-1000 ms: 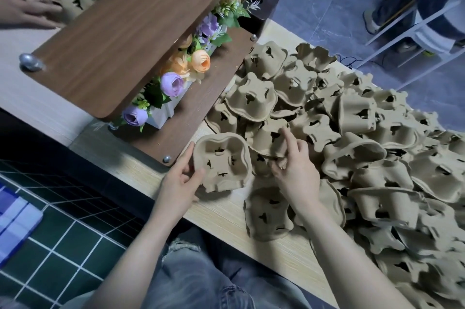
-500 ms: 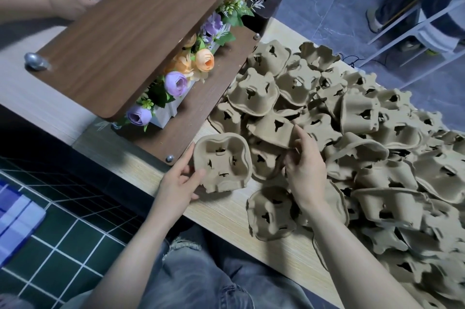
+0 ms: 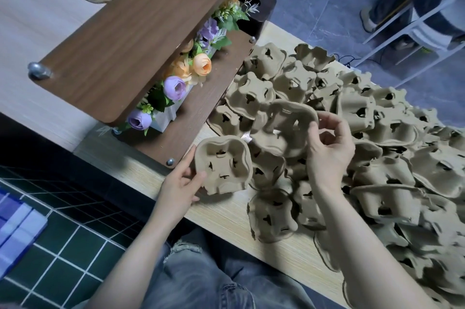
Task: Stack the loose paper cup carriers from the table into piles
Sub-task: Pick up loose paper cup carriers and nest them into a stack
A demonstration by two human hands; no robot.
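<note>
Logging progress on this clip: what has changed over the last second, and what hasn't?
The right hand took hold of a carrier and lifted it off the heap, toward the left. The left hand still holds the open-side-up carrier at the table edge.

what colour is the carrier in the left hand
Plain light brown, like raw cardboard; the carrier in the left hand shows best in the head view.

left hand (image 3: 180,186) gripping carrier (image 3: 222,165), right hand (image 3: 328,147) lifting another carrier (image 3: 284,123)
</note>
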